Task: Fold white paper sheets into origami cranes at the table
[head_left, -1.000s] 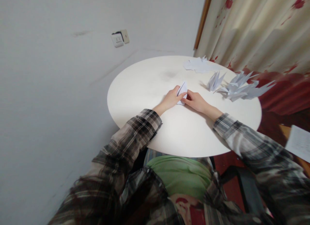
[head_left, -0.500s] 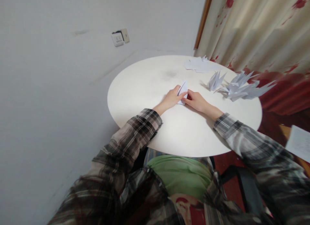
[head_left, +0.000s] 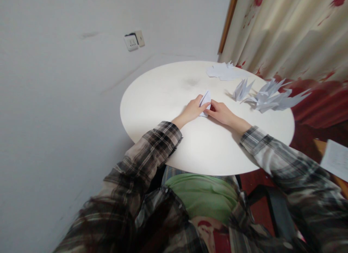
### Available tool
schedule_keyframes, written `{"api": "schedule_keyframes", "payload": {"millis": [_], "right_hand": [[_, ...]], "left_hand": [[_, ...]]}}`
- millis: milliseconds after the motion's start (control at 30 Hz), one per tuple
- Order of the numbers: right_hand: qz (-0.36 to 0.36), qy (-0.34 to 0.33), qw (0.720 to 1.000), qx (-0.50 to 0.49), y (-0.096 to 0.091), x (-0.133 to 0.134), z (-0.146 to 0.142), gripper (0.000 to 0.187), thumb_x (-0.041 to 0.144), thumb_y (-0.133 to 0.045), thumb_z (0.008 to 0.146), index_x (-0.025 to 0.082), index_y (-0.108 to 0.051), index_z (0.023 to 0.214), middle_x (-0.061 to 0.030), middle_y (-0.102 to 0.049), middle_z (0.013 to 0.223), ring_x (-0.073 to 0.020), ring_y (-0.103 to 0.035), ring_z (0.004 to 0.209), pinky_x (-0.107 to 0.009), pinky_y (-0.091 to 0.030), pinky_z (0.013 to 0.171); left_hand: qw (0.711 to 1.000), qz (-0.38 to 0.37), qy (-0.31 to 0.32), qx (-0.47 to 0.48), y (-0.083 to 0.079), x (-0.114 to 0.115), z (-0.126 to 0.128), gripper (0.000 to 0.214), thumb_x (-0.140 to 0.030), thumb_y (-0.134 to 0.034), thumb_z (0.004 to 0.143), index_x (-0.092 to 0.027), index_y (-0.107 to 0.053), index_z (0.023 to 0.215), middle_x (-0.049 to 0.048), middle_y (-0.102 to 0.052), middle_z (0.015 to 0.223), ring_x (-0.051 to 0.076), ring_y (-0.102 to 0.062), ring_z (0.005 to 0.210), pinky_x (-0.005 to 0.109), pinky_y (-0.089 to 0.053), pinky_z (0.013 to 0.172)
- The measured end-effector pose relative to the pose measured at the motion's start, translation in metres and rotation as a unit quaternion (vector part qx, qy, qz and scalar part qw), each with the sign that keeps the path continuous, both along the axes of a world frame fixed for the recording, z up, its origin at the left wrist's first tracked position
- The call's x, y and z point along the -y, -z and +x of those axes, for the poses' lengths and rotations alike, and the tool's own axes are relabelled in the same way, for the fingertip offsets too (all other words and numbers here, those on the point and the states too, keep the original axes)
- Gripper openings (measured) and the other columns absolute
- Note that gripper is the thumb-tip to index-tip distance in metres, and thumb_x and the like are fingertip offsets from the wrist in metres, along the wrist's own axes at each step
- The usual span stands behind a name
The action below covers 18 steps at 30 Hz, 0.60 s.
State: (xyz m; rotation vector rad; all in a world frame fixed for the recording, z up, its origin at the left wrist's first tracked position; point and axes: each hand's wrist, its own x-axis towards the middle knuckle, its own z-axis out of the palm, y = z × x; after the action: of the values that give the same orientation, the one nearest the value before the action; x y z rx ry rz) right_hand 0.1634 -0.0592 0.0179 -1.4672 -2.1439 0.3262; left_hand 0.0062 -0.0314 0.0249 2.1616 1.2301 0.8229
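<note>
A small folded white paper (head_left: 205, 99) rests on the round white table (head_left: 168, 97), its point sticking up. My left hand (head_left: 192, 110) lies on the paper's left side with fingers pinched on its edge. My right hand (head_left: 221, 113) meets it from the right, fingertips pressed on the same paper. Both wrists come out of plaid sleeves.
Several finished folded paper figures (head_left: 268, 97) lie at the table's right side, with one more (head_left: 241, 89) nearer the middle. Flat paper sheets (head_left: 221, 71) sit at the far edge. A floral curtain (head_left: 288, 35) hangs right, a wall socket (head_left: 133, 41) left, another sheet (head_left: 335, 160) lower right.
</note>
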Motion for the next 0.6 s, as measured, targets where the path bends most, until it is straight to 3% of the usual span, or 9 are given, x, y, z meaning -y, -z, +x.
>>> {"api": "schedule_keyframes", "payload": {"millis": [600], "right_hand": [[-0.006, 0.002, 1.000, 0.002, 0.0004, -0.0004, -0.0003, 0.022, 0.037, -0.049, 0.084, 0.016, -0.053, 0.090, -0.0048, -0.060, 0.074, -0.0150, -0.048, 0.062, -0.028, -0.035, 0.062]], "left_hand": [[1.000, 0.009, -0.004, -0.014, 0.0033, -0.0032, 0.0002, 0.026, -0.043, -0.049, 0.086, -0.019, -0.052, 0.096, 0.0071, -0.063, 0.086, 0.023, -0.060, 0.086, 0.035, -0.045, 0.079]]}}
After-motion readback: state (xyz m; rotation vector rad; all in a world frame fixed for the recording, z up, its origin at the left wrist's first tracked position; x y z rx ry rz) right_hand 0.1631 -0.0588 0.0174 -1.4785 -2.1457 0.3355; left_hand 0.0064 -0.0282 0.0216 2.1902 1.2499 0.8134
